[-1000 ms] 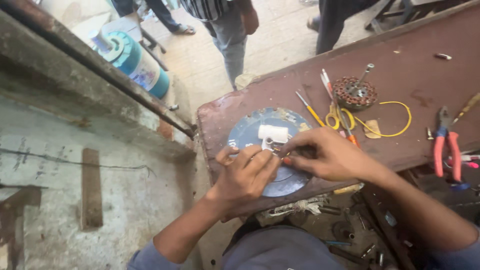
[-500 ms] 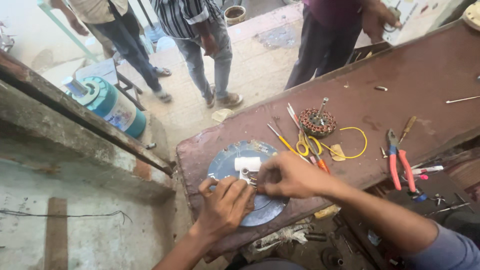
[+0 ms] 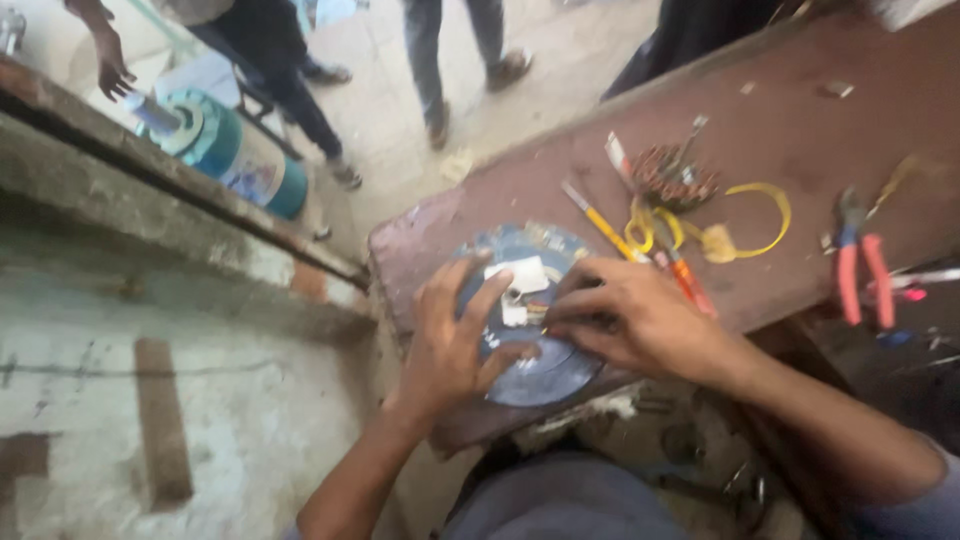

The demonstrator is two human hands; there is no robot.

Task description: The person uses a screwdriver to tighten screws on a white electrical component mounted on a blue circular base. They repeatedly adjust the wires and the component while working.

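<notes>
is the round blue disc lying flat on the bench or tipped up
Flat. The blue disc rests on the bench corner, with the left hand spread on it and the right hand alongside.

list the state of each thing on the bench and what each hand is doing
round blue metal disc: flat at the bench edge, under both hands
small white part: resting on the disc
left hand: fingers spread, pressed on the disc
right hand: fingertips at the disc's middle; grip unclear
red-handled pliers: lying flat, untouched
yellow cable loop: lying loose
copper-wound coil: resting on the bench
</notes>
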